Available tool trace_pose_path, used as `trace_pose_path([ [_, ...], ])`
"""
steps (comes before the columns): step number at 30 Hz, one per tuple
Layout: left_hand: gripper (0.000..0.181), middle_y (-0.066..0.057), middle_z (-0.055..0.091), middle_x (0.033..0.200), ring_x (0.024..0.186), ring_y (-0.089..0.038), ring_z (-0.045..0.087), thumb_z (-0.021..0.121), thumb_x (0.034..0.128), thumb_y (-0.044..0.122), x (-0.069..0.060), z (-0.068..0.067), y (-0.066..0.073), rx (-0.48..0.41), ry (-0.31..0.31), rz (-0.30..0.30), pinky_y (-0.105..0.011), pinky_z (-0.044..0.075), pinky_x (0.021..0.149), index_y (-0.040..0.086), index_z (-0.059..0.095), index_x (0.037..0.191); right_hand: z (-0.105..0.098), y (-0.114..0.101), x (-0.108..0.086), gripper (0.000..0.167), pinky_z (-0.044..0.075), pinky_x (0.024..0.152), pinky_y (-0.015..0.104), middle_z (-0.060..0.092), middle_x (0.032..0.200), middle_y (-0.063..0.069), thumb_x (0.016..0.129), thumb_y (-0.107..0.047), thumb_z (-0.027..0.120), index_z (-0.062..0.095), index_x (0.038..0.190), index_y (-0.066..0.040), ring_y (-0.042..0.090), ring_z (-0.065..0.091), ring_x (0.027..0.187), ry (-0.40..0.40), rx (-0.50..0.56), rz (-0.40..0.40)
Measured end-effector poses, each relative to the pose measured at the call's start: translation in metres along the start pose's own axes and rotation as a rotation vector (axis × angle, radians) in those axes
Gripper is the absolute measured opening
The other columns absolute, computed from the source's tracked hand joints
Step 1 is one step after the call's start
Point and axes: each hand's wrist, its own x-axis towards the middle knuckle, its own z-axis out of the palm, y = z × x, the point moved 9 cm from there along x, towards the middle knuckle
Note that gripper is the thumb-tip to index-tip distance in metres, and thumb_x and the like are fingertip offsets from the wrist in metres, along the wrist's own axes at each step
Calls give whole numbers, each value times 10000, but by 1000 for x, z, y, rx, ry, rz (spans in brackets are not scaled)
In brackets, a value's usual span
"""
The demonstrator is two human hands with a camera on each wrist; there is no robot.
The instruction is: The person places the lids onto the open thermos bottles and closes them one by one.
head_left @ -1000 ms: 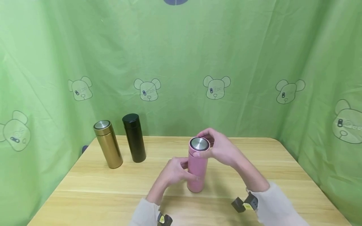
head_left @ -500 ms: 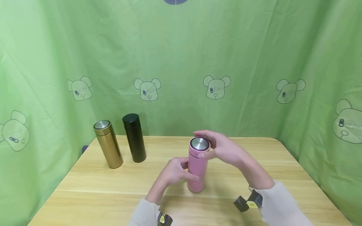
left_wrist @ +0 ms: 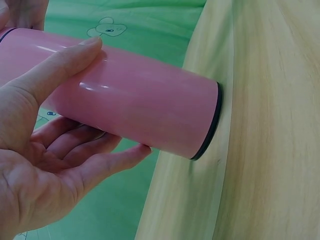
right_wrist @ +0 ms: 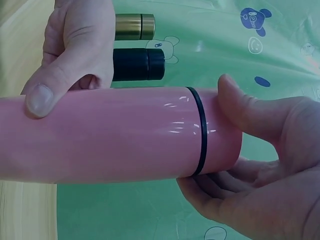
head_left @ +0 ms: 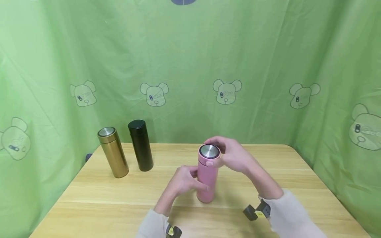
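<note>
A pink thermos (head_left: 205, 180) stands upright on the table, right of centre in the head view. Its lid (head_left: 209, 152) has a silvery disc on top with a dark ring. My left hand (head_left: 185, 180) grips the body from the left, thumb across the front. At the top, my right hand (head_left: 235, 155) holds the lid between the thumb in front and the fingers behind. The right wrist view shows a dark seam (right_wrist: 202, 132) between lid and body. In the left wrist view, the thermos's black base edge (left_wrist: 212, 130) meets the wooden surface.
To the left stand a gold thermos (head_left: 114, 155) and a taller black thermos (head_left: 142, 147), both upright and near the back of the wooden table (head_left: 104, 205). A green curtain (head_left: 190, 49) with bear prints hangs behind and on both sides.
My right thumb and fingers shift slightly about the lid, the wrist swinging a little right and then back left. The left hand keeps its grip, and the thermos stays in place.
</note>
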Motion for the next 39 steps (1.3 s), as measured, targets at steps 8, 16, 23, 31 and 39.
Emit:
trace_pose_path([
  [8, 564, 37, 765, 1151, 1119, -180, 706, 959, 630, 309, 0, -1, 0, -17, 4, 15, -426, 561, 989, 265, 757, 1155, -1, 0, 2, 690, 563, 934, 428, 671, 1188, 125, 735, -236, 907, 550, 1285, -20, 256, 648, 1085, 42, -25, 7],
  [16, 571, 21, 758, 1180, 1148, -201, 697, 959, 633, 294, 0, 0, -1, -17, -1, 13, -456, 549, 1008, 260, 753, 1165, 0, 2, 1, 702, 555, 939, 429, 666, 1187, 110, 732, -273, 910, 548, 1286, -37, 250, 640, 1088, 51, -23, 6],
  [23, 567, 27, 746, 1212, 1185, -212, 679, 957, 634, 300, 0, 1, -2, -4, -8, 1, -501, 519, 1043, 287, 750, 1162, 3, -5, -5, 827, 470, 1090, 541, 592, 1386, 176, 783, -261, 877, 451, 1443, -3, 382, 547, 1320, -20, -7, -47],
  [31, 584, 45, 749, 1202, 1177, -190, 683, 964, 622, 345, -1, 0, -2, 0, -13, -13, -486, 525, 1038, 312, 748, 1164, 6, -9, -7, 772, 424, 1135, 552, 541, 1467, 209, 866, -131, 780, 390, 1514, 27, 391, 493, 1389, -117, 42, -87],
  [39, 587, 38, 754, 1188, 1160, -191, 690, 968, 619, 332, -2, 1, -1, -9, -8, -21, -478, 534, 1024, 300, 750, 1163, 3, -5, -6, 650, 470, 1091, 546, 642, 1352, 154, 835, -70, 769, 524, 1435, -25, 362, 582, 1304, -37, -3, -41],
])
